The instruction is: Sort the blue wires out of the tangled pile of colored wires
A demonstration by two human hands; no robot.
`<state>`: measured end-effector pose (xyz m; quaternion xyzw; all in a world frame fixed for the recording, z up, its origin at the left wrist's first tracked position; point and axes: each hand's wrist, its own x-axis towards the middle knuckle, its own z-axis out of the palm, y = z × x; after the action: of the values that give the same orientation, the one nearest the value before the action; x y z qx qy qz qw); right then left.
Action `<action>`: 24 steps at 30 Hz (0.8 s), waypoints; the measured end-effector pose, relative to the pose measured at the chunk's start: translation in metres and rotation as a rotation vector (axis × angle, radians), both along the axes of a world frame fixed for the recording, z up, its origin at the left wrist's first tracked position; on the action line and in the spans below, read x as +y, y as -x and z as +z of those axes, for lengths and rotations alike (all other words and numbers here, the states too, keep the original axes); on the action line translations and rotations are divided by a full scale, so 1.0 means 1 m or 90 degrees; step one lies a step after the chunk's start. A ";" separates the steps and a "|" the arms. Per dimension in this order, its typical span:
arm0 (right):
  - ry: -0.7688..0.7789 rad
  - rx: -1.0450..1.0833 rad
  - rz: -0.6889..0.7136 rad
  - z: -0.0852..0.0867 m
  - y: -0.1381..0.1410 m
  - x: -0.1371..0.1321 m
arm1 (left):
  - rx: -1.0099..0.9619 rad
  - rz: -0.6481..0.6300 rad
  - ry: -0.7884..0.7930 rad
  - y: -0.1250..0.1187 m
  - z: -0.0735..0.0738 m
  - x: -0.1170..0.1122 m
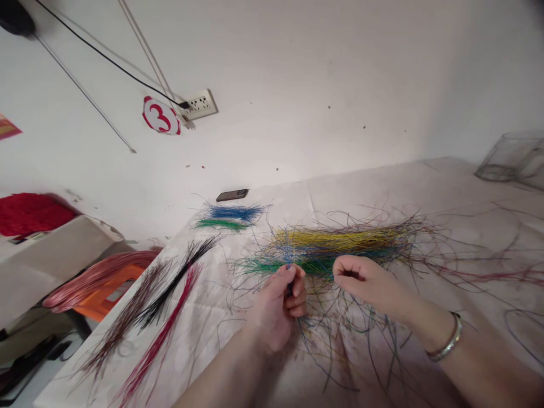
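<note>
My left hand (278, 303) pinches a few thin dark wires between thumb and fingers, at the near edge of a large spread of fine coloured wires (340, 241), mostly yellow, green and blue. My right hand (357, 280) sits just to its right with the fingers curled closed, over the green part of the spread. A metal bangle (446, 339) circles my right wrist. Loose strands trail across the sheet-covered table (425, 192) under both hands. Left of them lie separate bundles of black (178, 277), dark brown (127, 317) and red (161, 334) wires.
A blue and green wire bunch (232, 216) and a phone (232, 195) lie at the table's far edge. A wall socket (199, 105) and a number 3 sign (161, 115) are on the wall. To the left are a cardboard box (46, 260) and an orange stool (106, 294). A clear container (510, 158) stands far right.
</note>
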<state>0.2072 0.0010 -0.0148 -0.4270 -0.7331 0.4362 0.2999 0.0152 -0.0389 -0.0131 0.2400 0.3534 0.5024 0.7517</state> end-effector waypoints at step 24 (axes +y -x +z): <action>-0.358 -0.080 0.064 0.006 0.016 -0.030 | 0.108 -0.070 -0.014 -0.006 -0.003 -0.004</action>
<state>0.1907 -0.0289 -0.0086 -0.3166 -0.8626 0.2030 0.3383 0.0212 -0.0430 -0.0160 0.3090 0.3967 0.4422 0.7427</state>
